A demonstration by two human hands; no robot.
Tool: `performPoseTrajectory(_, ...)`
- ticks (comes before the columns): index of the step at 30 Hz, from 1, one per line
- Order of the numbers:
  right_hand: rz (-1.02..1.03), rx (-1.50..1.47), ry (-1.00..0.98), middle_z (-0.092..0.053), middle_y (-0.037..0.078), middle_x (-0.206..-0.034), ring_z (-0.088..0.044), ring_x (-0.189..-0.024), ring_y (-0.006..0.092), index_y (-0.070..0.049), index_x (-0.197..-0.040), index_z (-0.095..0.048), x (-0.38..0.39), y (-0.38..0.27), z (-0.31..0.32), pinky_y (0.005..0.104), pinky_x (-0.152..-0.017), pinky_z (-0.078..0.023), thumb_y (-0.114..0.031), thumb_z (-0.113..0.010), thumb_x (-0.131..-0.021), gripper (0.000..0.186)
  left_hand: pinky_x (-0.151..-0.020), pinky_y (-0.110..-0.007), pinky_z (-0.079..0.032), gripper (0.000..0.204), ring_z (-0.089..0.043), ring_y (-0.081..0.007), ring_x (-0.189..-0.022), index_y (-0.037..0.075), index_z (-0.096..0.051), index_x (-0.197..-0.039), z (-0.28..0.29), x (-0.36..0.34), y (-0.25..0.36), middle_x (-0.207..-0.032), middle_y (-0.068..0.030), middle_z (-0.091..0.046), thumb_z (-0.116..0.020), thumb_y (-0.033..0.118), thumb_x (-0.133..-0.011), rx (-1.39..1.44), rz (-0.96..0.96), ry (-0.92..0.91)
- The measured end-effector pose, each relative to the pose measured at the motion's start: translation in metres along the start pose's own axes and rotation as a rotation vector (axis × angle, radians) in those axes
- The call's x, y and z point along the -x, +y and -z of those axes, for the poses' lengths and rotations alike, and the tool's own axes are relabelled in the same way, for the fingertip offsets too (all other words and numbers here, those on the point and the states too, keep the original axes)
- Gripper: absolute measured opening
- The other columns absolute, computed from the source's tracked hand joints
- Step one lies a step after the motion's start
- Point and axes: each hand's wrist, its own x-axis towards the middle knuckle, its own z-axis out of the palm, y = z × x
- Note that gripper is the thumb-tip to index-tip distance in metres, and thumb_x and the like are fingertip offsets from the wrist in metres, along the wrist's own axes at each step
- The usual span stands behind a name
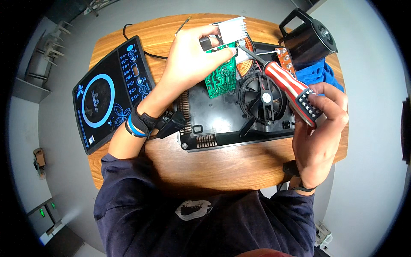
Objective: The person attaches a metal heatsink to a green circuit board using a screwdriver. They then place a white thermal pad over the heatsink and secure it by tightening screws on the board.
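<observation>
My left hand (pixel 195 58) grips a green circuit board (pixel 222 77), tilted up on edge above an opened induction cooker base (pixel 214 115). A silver finned heat sink (pixel 232 30) sits at the board's upper end. In my right hand (pixel 321 124) is a screwdriver (pixel 291 88) with a red-and-white striped, starred handle. Its shaft points up and left, and the tip is close to the board's upper right edge by my left thumb; whether it touches, I cannot tell. Behind the board a copper coil (pixel 245 62) partly shows. A black cooling fan (pixel 263 98) is in the base.
The cooker's black glass top (pixel 107 94) lies at the left of the wooden table (pixel 222 165). A small orange control board (pixel 284 60) is right of the coil. At the far right are a black pitcher (pixel 306 43) and a blue cloth (pixel 319 75).
</observation>
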Motion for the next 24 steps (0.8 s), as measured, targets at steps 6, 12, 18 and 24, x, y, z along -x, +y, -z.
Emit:
performPoseTrajectory(6, -0.081, 0.029, -0.001, -0.073, 0.016, -0.087, -0.074, -0.078, 0.0347, -0.005, -0.106, -0.063, -0.011, -0.003, 0.012, 0.0419, -0.068, -0.057, -0.026, -0.091, -0.085, 0.041, -0.074, -0.024, -0.057, 0.036, -0.068, -0.0039, -0.084, -0.006, -0.074, -0.121, -0.002, 0.001, 0.001, -0.085, 0.0013, -0.075, -0.082, 0.012, -0.089, 0.022, -0.014, 0.014)
performPoseTrajectory(12, -0.259, 0.159, -0.228, -0.070, 0.013, -0.074, -0.068, -0.064, 0.0332, -0.008, -0.097, -0.065, -0.012, 0.001, 0.021, 0.0427, -0.059, -0.051, -0.034, -0.086, -0.090, 0.034, -0.076, -0.025, -0.059, 0.041, -0.070, -0.0055, -0.087, -0.008, -0.072, -0.124, -0.005, 0.001, -0.006, -0.092, -0.0035, -0.079, -0.083, 0.011, -0.089, 0.042, -0.049, 0.029)
performPoseTrajectory(18, -0.226, 0.085, -0.145, -0.073, 0.010, -0.077, -0.070, -0.063, 0.0263, -0.008, -0.101, -0.068, -0.013, 0.002, 0.020, 0.0378, -0.058, -0.052, -0.033, -0.090, -0.087, 0.036, -0.077, -0.025, -0.059, 0.042, -0.071, -0.0061, -0.088, -0.008, -0.072, -0.124, -0.002, 0.000, -0.010, -0.096, -0.0042, -0.080, -0.085, 0.013, -0.089, 0.080, -0.001, 0.007)
performPoseTrajectory(24, -0.169, 0.046, -0.076, -0.075, 0.009, -0.082, -0.073, -0.068, 0.0203, -0.006, -0.104, -0.069, -0.012, 0.006, 0.019, 0.0318, -0.061, -0.056, -0.028, -0.094, -0.083, 0.039, -0.075, -0.023, -0.056, 0.037, -0.066, -0.0026, -0.083, -0.005, -0.073, -0.119, -0.002, 0.000, -0.006, -0.086, 0.0047, -0.071, -0.085, 0.012, -0.089, 0.084, 0.010, 0.005)
